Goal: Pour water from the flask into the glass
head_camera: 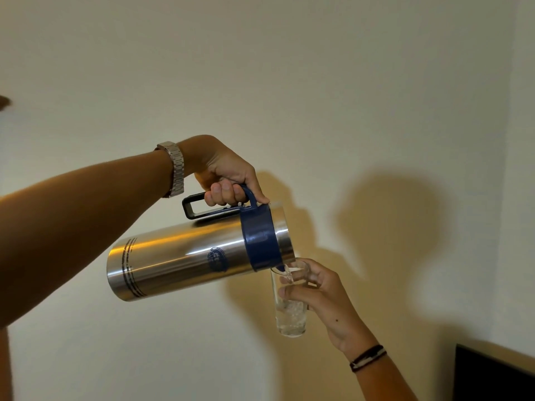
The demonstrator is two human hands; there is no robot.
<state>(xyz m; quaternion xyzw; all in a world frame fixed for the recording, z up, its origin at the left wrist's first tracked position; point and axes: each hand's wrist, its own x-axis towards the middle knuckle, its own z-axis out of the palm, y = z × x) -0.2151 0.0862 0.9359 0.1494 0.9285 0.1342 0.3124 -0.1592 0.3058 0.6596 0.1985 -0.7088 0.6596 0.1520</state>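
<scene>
Both hands grip: the left hand (223, 175) holds the flask (188, 256) by its handle, long axis nearly level, spout at the rim of the glass (289, 302) clasped in the right hand (321, 296).

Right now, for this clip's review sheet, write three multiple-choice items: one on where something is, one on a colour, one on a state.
1. Where is the flask's spout?
A. Right at the rim of the glass
B. Far to one side of the glass
C. Below the glass

2. What colour is the flask's collar?
A. Red
B. Dark blue
C. Green

3. How is the flask held?
A. Upright
B. Upside down
C. Tipped close to level, mouth slightly down

Answers: 1 A, the spout meets the rim. 2 B, the band and handle are dark blue. 3 C, the left hand tilts it by the handle while the right hand holds the glass, whose bottom already holds water.
</scene>
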